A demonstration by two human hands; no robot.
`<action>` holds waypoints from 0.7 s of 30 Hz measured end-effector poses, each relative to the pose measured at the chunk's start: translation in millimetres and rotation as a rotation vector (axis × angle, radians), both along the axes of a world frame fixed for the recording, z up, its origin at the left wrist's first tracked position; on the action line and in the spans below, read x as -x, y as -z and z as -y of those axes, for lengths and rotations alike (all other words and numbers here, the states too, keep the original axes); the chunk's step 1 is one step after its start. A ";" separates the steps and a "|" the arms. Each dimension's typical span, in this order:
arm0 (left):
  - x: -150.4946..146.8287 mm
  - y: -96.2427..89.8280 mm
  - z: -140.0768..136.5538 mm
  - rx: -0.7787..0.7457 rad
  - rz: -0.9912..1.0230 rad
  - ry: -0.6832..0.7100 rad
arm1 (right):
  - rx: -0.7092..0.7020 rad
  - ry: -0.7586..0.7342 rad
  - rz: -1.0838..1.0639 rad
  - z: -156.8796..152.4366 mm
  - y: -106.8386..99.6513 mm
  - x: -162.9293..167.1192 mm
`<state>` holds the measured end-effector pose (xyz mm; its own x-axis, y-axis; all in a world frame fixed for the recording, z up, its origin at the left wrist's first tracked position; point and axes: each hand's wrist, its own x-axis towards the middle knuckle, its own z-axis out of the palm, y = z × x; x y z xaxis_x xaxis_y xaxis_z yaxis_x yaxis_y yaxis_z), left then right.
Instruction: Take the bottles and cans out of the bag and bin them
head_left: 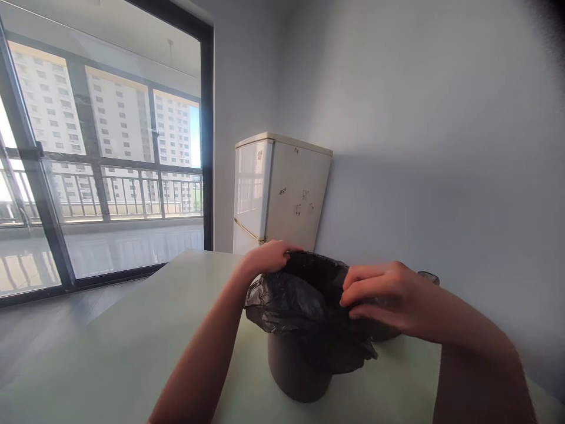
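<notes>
The left hand [274,257] closes over the far left rim of a dark bin [300,368], thumb toward the inside, with the edge of a black plastic bag [304,294] under it; part of its fingers is hidden there. The right hand [388,291] is at the right side of the opening, fingers half curled and thumb set slightly apart; whether it pinches the bag I cannot tell.

The bag lines the bin and its loose, crumpled edge hangs over the near side, covering the upper wall. Inside, only black plastic shows, and the bottom is too dark to make out.

The bin stands upright on a pale green table [132,359], which the lower picture edge cuts off. Behind the right hand, a dark object [388,334] and a glassy rim [428,275] are mostly hidden.

Beyond the table stands a white refrigerator [298,182], its lower part hidden; to its left is a sliding glass door [206,147].
</notes>
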<state>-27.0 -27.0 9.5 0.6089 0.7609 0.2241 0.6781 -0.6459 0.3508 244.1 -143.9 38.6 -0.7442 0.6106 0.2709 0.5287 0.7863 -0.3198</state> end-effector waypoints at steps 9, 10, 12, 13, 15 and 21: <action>7.2 -0.8 -4.9 0.015 0.032 -0.107 | -0.078 0.050 0.059 10.1 7.6 5.0; 7.6 -1.1 -4.6 0.017 0.036 -0.109 | -0.081 0.077 0.055 8.9 7.2 8.2; 7.7 -1.8 -3.9 0.024 0.045 -0.108 | -0.093 0.125 0.096 5.3 7.8 13.0; 7.5 -2.1 -3.6 0.028 0.049 -0.106 | -0.108 0.139 0.134 2.9 9.1 14.3; 7.6 -2.9 -3.1 0.034 0.051 -0.101 | -0.155 0.143 0.212 -2.7 12.9 14.3; 16.5 -4.1 -7.8 -0.005 0.026 -0.171 | -0.300 0.121 0.173 -12.9 20.9 8.0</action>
<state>-43.5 -19.2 13.6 0.4649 0.8516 0.2423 0.7688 -0.5240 0.3665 236.1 -131.0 17.8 -0.7221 0.6092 0.3279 0.6494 0.7602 0.0179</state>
